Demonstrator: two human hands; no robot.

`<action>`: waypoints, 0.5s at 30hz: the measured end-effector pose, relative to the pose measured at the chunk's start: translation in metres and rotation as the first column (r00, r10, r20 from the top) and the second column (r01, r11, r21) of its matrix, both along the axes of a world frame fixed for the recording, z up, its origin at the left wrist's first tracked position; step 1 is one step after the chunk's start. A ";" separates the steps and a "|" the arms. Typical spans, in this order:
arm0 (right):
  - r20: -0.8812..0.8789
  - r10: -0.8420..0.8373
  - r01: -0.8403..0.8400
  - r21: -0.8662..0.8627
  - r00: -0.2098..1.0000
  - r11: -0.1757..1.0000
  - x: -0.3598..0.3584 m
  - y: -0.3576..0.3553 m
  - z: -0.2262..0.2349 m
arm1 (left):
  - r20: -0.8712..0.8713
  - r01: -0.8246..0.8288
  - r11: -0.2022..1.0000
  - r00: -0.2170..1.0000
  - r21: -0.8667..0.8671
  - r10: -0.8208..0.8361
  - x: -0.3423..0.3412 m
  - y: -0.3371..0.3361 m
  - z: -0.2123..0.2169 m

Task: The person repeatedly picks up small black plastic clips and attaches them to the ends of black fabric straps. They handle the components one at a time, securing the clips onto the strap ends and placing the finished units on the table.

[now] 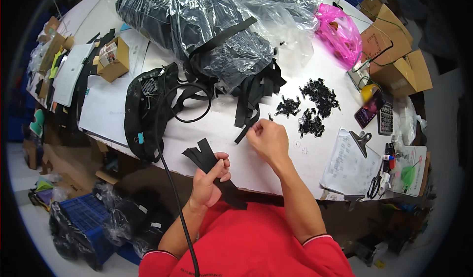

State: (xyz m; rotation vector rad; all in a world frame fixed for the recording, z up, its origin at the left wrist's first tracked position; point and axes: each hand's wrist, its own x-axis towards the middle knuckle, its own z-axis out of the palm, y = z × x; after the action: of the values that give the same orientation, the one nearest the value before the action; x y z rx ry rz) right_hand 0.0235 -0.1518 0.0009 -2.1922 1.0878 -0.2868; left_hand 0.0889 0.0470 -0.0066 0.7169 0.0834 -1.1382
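My left hand point(209, 178) grips a bundle of short black webbing strips point(203, 155) near the table's front edge; their ends fan out above my fingers and hang below my palm. My right hand point(268, 138) is over the white table point(295, 70), fingers pinched on a small black clip point(270, 116) and touching the end of a loose black strap point(246, 129). Piles of small black plastic clips point(315, 104) lie just beyond my right hand.
Clear plastic bags of black straps point(197, 26) fill the table's back. A black mesh bag with a cord point(148, 104) lies at left, a pink bag point(340, 33) and cardboard boxes point(394, 55) at right. A clipboard point(347, 163), phone point(369, 108), calculator point(385, 119) and scissors point(375, 183) sit near the right edge.
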 end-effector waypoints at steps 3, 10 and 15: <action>-0.003 -0.036 0.036 -0.067 0.999 0.997 -0.013 0.007 0.006 | -0.012 0.040 0.997 0.999 0.061 -0.040 0.001 -0.008 -0.001; 0.050 -0.059 0.061 -0.041 0.997 0.997 -0.006 -0.005 0.003 | -0.081 0.022 0.997 0.997 0.075 -0.016 -0.002 -0.024 -0.002; 0.072 0.155 -0.168 0.254 0.985 0.952 -0.066 0.038 0.051 | -0.076 0.218 0.969 0.975 0.119 -0.210 -0.003 -0.040 0.006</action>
State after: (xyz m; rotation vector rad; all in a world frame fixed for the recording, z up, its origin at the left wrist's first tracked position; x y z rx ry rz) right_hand -0.0425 -0.1136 0.0518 -2.0119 0.8587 -0.1187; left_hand 0.0857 0.0071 -0.0005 0.8167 0.1350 -1.3718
